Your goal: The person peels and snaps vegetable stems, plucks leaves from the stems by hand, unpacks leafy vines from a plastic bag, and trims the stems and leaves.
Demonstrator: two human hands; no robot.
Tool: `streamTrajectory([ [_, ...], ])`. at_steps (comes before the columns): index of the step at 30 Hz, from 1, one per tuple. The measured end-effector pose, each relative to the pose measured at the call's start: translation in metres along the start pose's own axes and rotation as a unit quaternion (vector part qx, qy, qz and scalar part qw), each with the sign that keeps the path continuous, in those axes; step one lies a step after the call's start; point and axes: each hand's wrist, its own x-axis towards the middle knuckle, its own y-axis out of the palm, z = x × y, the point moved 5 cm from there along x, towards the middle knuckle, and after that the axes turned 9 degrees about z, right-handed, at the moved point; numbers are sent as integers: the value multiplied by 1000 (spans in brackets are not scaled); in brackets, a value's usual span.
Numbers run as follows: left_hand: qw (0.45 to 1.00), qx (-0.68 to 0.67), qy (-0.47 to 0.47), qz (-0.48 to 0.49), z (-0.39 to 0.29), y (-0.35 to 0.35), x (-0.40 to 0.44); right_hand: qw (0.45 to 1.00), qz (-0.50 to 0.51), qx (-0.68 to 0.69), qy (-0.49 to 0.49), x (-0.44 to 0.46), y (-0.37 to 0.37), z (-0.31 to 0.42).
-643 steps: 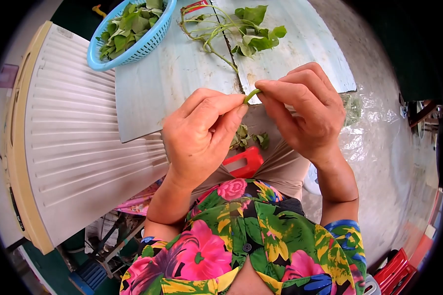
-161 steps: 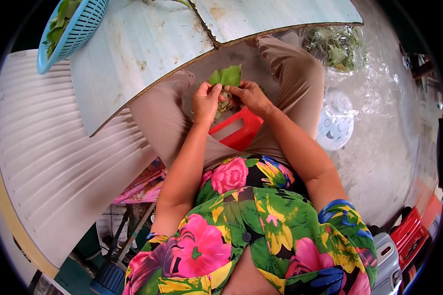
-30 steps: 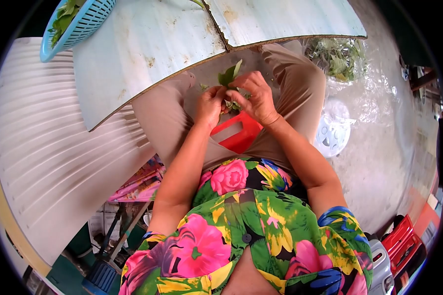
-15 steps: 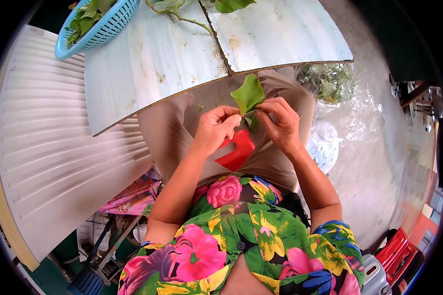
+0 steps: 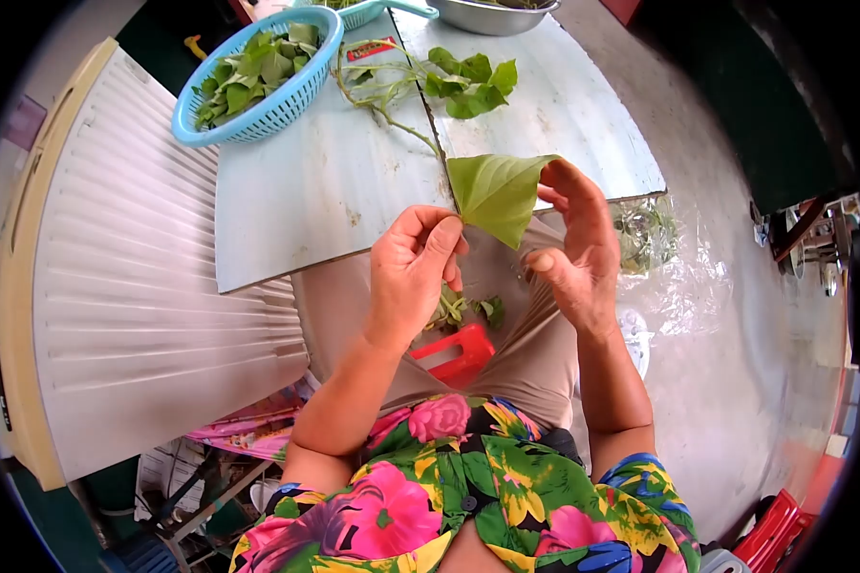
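A broad green leaf (image 5: 499,196) is pinched at its base between the thumb and fingers of my left hand (image 5: 416,267). My right hand (image 5: 581,250) is just to the leaf's right, thumb and fingers apart, with its fingertips behind or against the leaf's right corner; whether they touch is unclear. Beyond my hands, leafy stems (image 5: 468,81) lie on the pale blue table (image 5: 296,205). At the table's left, a blue slotted basket (image 5: 301,98) holds a heap of loose leaves (image 5: 253,76).
A metal bowl (image 5: 495,16) and a green-blue strainer (image 5: 363,13) stand at the far edge. Between my legs are a red plastic object (image 5: 459,355) and leaf scraps (image 5: 487,310). A ridged white panel (image 5: 162,277) is at left; greens in clear plastic (image 5: 645,234) are right.
My hands have risen toward the table with the leaf. My right hand has opened and moved outward from the leaf's base. The view now takes in more of the table.
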Motion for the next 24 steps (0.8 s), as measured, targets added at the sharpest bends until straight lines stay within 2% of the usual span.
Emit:
streamTrajectory([
  [3, 1000, -2, 17, 11, -10, 9, 2, 999, 38, 3, 7, 8, 14, 0],
  [5, 1000, 1, 12, 14, -14, 12, 2, 1000, 2, 18, -12, 10, 19, 8],
  [7, 998, -14, 35, 40, -24, 22, 3, 988, -10, 140, 64, 13, 24, 3],
  [8, 997, -40, 49, 33, -30, 29, 4, 976, -21, 205, 71, 15, 25, 8],
  [11, 995, -71, 51, 56, -35, 30, 7, 973, -15, 205, 103, 17, 26, 3],
  [14, 993, -65, 27, 97, -32, 27, 8, 966, -23, 244, 87, 15, 28, 5],
  [18, 997, -22, 5, 70, -26, 25, 4, 957, -71, 274, 68, 10, 24, 5],
  [24, 999, -14, -10, 37, -18, 23, 3, 943, -63, 300, 129, 4, 25, -2],
])
